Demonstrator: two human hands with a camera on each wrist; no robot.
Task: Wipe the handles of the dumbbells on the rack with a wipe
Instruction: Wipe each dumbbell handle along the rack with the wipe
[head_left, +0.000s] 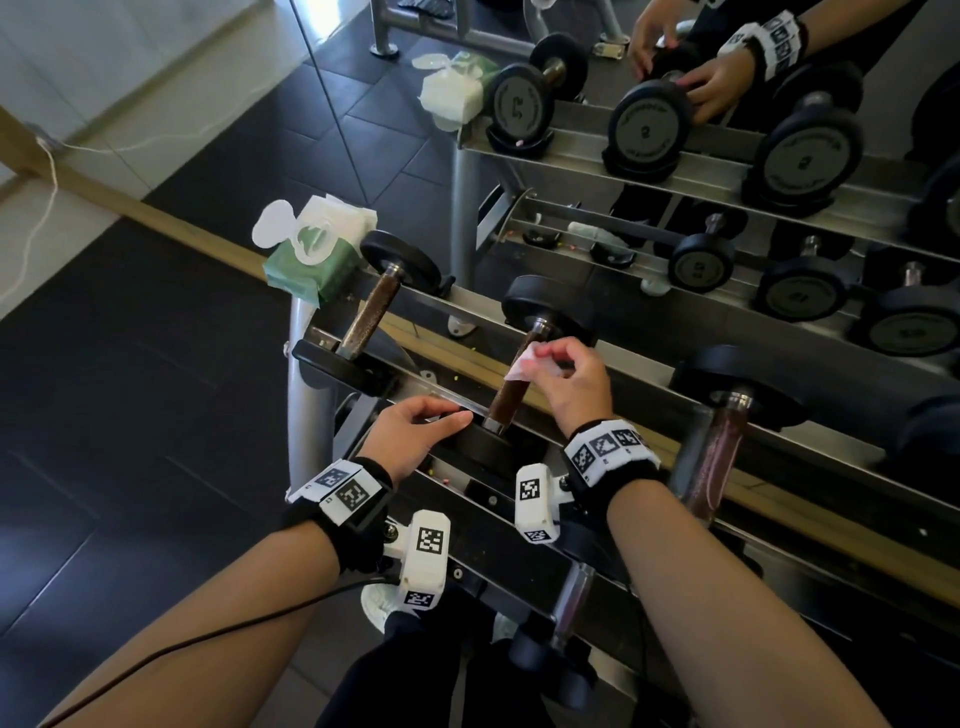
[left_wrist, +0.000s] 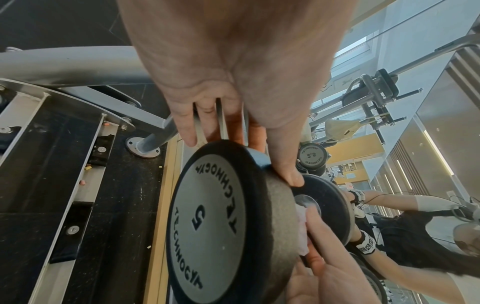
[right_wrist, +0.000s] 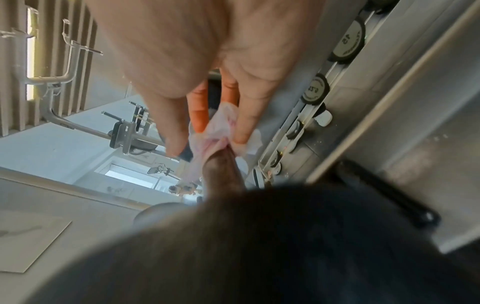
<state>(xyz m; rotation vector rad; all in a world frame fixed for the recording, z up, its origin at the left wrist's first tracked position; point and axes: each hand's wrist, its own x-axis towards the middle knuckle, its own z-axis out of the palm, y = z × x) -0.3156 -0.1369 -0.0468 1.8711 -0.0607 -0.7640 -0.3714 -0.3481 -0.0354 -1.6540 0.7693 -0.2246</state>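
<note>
On the rack's top tier lies a black dumbbell (head_left: 519, 384) with a dark, rusty handle (right_wrist: 223, 170). My right hand (head_left: 540, 358) pinches a white wipe (head_left: 522, 366) round the handle's upper part, just below the far head. In the right wrist view the wipe (right_wrist: 221, 131) is bunched round the handle between thumb and fingers. My left hand (head_left: 457, 415) holds the rim of the near head, marked 5 (left_wrist: 215, 222). Its thumb (left_wrist: 291, 174) lies on one side of the rim and its fingers on the other. The handle under the wipe is hidden.
A green pack of wipes (head_left: 311, 254) with its lid open sits on the rack's left end. More dumbbells lie to the left (head_left: 371, 312), to the right (head_left: 717, 447) and on the lower tier (head_left: 571, 597). A mirror (head_left: 675, 156) stands behind the rack, with dark floor tiles to the left.
</note>
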